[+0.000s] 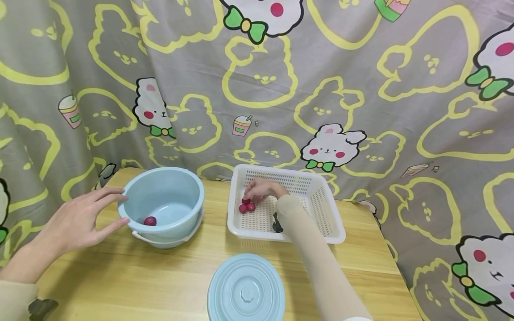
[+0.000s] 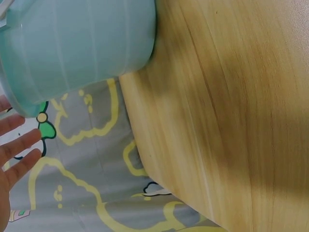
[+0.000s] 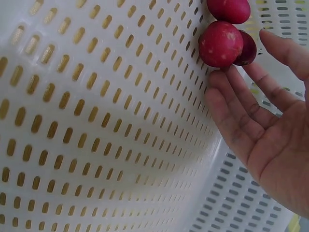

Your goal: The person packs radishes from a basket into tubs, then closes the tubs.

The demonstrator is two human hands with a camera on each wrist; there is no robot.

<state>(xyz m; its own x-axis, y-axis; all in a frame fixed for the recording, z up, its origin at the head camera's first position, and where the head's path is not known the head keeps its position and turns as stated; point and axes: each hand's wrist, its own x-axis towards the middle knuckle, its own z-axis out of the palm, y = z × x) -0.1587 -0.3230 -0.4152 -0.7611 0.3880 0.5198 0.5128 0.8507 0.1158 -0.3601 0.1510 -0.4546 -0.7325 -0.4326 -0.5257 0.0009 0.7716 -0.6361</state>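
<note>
A white perforated basket (image 1: 321, 223) sits on the wooden table and holds a few red round fruits (image 1: 246, 207) near its left wall. My right hand (image 1: 261, 189) reaches into the basket with straight fingers just above the fruits (image 3: 221, 43); its fingertips (image 3: 217, 84) touch the nearest one. A light blue basin (image 1: 162, 203) stands to the left with one red fruit (image 1: 150, 220) inside. My left hand (image 1: 86, 216) rests open against the basin's left rim. In the left wrist view the fingers (image 2: 17, 145) lie spread beside the basin (image 2: 77, 46).
A round light blue lid (image 1: 246, 290) lies flat on the table (image 1: 120, 285) near the front edge. A grey patterned curtain (image 1: 361, 89) hangs behind and around the table. The table's right edge is close beside the basket.
</note>
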